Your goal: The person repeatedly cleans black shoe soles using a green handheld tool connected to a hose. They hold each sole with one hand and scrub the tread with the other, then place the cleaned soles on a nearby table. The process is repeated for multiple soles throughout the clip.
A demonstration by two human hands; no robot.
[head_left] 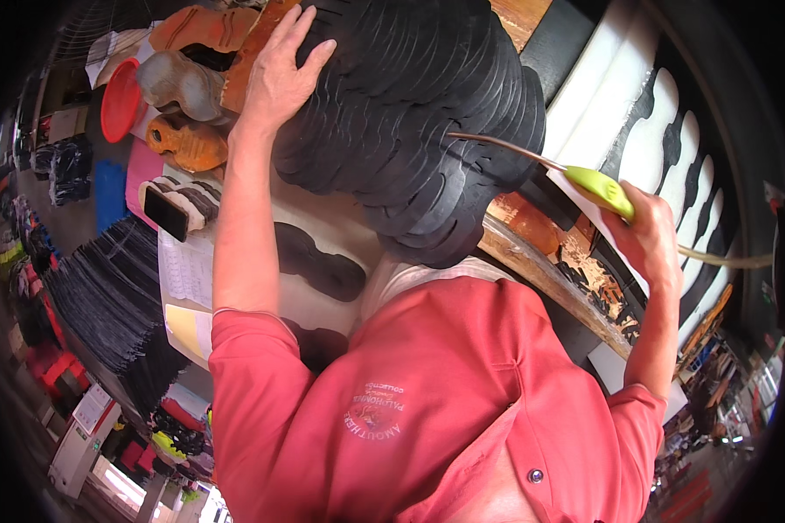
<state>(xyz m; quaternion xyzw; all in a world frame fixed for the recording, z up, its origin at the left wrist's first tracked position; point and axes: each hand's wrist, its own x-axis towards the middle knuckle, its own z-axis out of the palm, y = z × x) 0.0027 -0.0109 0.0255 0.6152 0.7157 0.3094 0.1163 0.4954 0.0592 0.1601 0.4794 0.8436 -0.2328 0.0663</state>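
Observation:
A broad, overlapping pile of thin black shoe-sole pieces [410, 105] spreads in front of me. My left hand [286, 70] lies along the pile's left edge, fingers stretched out and thumb apart, holding nothing. At the right, my right hand [645, 231] is closed round the green handle of an air blow gun [597, 187]. Its long, thin, bent metal nozzle points left, with the tip over the black pieces. A pale hose [728, 261] runs off to the right behind that hand.
Black sole pieces [318, 261] lie on the pale table nearer me. A phone [166, 213], an orange mould-like piece [186, 144] and a red dish [121, 100] are at the left. White sheet material with sole-shaped cut-outs [663, 109] stands right, beyond a wooden edge [554, 283] with black scraps.

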